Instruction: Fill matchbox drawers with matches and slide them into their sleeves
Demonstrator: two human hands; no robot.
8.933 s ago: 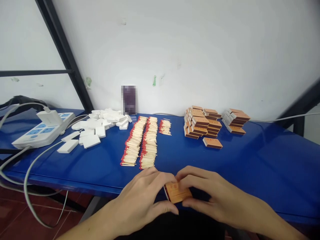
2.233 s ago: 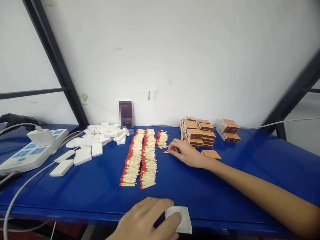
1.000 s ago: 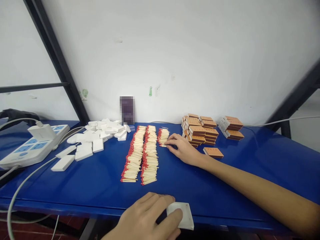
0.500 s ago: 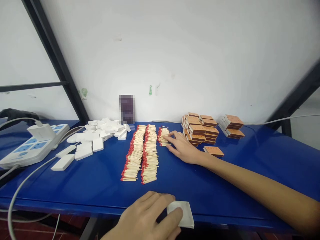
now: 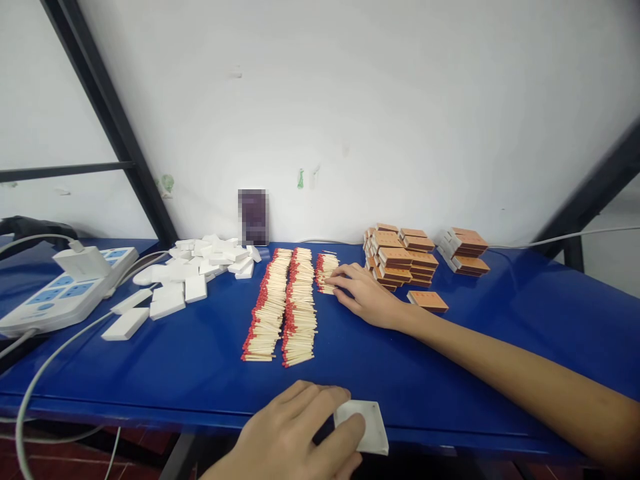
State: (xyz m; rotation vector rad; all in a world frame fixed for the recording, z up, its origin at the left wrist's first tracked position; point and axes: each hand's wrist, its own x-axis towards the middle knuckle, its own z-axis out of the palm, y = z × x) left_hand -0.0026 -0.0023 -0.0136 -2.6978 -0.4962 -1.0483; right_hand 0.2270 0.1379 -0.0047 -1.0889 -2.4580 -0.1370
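Observation:
My left hand (image 5: 300, 433) is closed at the table's front edge, its thumb and fingers gripping an empty white matchbox tray (image 5: 373, 427). My right hand (image 5: 367, 293) reaches over the table with its fingers extended and slightly apart. Its fingertips touch a short row of red-headed matches (image 5: 327, 265); whether any match is pinched between them is not visible. Left of that row lie two long rows of matches, the middle row (image 5: 300, 313) and the left row (image 5: 270, 307), heads pointing left.
White matchbox trays (image 5: 195, 288) lie heaped at the left, beside a power strip (image 5: 70, 293) with cables. Stacked orange matchboxes (image 5: 395, 257) stand at the back right, with a smaller stack (image 5: 467, 247) farther right. A single matchbox (image 5: 429, 301) lies near my right forearm. A pixelated dark object (image 5: 254, 217) leans on the wall.
The fingers of my right hand have shifted slightly at the short row, and the lower fingertip is nearer the matches. My left hand and the tray stay in place.

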